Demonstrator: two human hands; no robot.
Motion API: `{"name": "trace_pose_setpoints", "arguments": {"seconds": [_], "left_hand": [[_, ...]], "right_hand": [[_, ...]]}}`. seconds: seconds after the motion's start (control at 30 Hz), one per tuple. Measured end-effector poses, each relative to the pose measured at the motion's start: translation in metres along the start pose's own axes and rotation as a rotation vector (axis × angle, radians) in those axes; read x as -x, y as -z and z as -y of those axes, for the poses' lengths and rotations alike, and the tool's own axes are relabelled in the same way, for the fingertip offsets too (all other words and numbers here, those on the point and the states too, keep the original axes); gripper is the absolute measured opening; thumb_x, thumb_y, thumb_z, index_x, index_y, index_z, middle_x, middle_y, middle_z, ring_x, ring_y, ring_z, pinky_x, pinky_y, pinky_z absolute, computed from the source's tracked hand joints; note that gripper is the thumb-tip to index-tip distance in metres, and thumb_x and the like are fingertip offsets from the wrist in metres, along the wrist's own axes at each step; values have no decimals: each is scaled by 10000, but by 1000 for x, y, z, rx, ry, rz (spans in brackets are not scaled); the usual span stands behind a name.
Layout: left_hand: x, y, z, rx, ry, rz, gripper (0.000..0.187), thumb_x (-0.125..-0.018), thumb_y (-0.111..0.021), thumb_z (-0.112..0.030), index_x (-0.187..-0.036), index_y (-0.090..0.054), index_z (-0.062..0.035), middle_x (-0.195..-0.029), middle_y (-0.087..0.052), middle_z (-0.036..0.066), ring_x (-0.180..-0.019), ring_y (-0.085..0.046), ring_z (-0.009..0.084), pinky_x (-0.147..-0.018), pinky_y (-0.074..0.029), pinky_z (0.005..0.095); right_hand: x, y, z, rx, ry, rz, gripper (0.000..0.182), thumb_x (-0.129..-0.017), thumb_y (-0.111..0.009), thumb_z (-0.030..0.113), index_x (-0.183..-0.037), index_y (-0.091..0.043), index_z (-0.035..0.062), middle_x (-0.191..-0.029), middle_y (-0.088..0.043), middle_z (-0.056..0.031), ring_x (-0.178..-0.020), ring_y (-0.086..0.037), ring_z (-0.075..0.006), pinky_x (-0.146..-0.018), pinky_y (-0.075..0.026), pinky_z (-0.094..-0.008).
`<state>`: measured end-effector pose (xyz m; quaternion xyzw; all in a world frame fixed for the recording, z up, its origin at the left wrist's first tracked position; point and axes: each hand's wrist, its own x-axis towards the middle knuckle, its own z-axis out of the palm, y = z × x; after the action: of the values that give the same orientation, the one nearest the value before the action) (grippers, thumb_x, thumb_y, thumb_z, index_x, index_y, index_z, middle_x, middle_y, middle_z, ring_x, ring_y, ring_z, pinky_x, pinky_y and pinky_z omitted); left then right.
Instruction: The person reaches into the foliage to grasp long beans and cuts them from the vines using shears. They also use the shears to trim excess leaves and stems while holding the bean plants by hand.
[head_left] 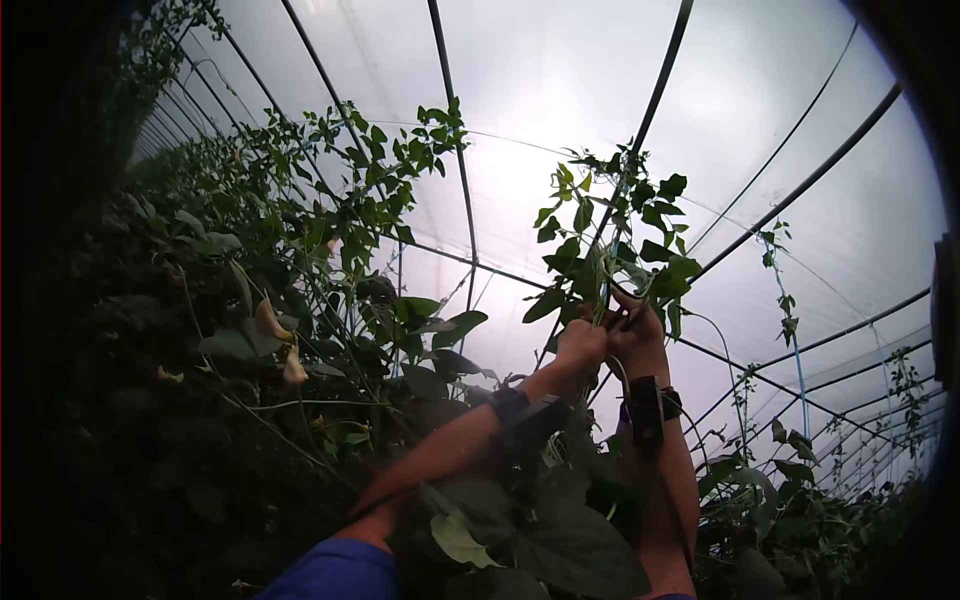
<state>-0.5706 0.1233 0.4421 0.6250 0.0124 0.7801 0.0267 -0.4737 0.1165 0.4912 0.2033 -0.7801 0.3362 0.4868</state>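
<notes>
Both my arms reach up in front of me to a leafy climbing vine [598, 270]. My left hand [581, 347] is closed around the bundled stems just under the leaves. Close beside it, my right hand [637, 335] is also closed at the stems, with its fingers bent around them and partly in shadow. A thin pale stem curves down below the two hands. The exact grip of the fingertips is too dark to make out. Each wrist wears a dark strap; the right one carries a black box-like device [646, 415].
Dense vines [350, 210] with pale yellowish flowers [271, 321] crowd the left side. Large leaves [575, 535] hang below my forearms. Dark metal hoops [464, 150] carry the translucent plastic roof [560, 80]. Blue strings [802, 380] with thinner vines hang at right.
</notes>
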Motion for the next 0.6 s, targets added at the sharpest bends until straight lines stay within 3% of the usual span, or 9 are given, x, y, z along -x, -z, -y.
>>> {"name": "trace_pose_setpoints", "arguments": {"seconds": [0.07, 0.1, 0.13, 0.2, 0.23, 0.33, 0.37, 0.47, 0.6], "left_hand": [[3, 2, 4, -58, 188, 12, 201, -813, -521, -202, -767, -598, -23, -609, -526, 43, -517, -475, 115, -468, -357, 295], [4, 0, 6, -107, 201, -24, 239, -829, -504, -205, -813, -617, 5, -614, -536, 42, -541, -499, 124, -492, -379, 302], [5, -1, 10, -108, 201, -25, 239, -829, -504, -205, -813, -617, 5, -614, -536, 42, -541, -499, 124, -492, -379, 302], [17, 2, 3, -230, 10, -32, 303, -850, -488, -232, -828, -626, 37, -645, -583, 99, -568, -565, 203, -534, -420, 351], [26, 2, 1, -381, -58, -23, 386, -846, -452, -296, -931, -642, 29, -928, -622, 279, -949, -592, 415, -833, -470, 462], [38, -2, -12, -662, -41, 53, 410, -873, -422, -322, -948, -638, 18, -950, -620, 273, -950, -589, 418, -842, -468, 478], [39, -4, -10, -700, -46, 80, 422, -886, -396, -335, -937, -638, 7, -971, -620, 263, -957, -588, 418, -841, -465, 495], [57, -9, -18, -670, -77, 36, 406, -890, -390, -322, -939, -640, -5, -953, -623, 264, -942, -592, 422, -838, -464, 507], [96, -4, -22, -736, -111, 29, 327, -883, -438, -290, -854, -612, -14, -789, -618, 254, -786, -611, 416, -717, -478, 508]], "right_hand": [[16, -8, -4, 465, 368, -75, 309, -817, -541, 192, -1047, -547, -14, -917, -620, -233, -807, -613, -339, -715, -519, -420], [7, -7, 5, -29, -53, -121, 361, -810, -567, 233, -1070, -533, -16, -971, -616, -232, -785, -613, -323, -688, -520, -396], [11, -8, 1, -30, -54, -120, 361, -810, -567, 233, -1070, -533, -16, -971, -616, -232, -785, -613, -323, -688, -520, -396], [27, -7, -12, 1291, 693, -214, 307, -889, -511, 234, -1096, -476, 10, -907, -614, -124, -805, -606, -229, -692, -496, -356], [27, -9, -12, 1291, 689, -216, 307, -889, -511, 234, -1096, -476, 10, -907, -614, -124, -805, -606, -229, -692, -496, -356], [24, -21, -3, -134, 51, -284, 204, -911, -473, 289, -889, -517, 91, -667, -455, -30, -545, -413, -154, -499, -369, -287], [18, -26, 3, -238, -40, -434, 218, -895, -495, 181, -691, -436, 128, -512, -344, 27, -390, -306, -110, -389, -263, -248], [9, 17, -1, -325, -144, -73, 253, -907, -501, 189, -675, -413, 138, -502, -314, 45, -385, -291, -85, -381, -251, -237], [65, -24, -5, 359, 73, -242, 276, -945, -481, 225, -685, -429, 147, -510, -263, 77, -393, -256, -43, -375, -220, -206]]}}
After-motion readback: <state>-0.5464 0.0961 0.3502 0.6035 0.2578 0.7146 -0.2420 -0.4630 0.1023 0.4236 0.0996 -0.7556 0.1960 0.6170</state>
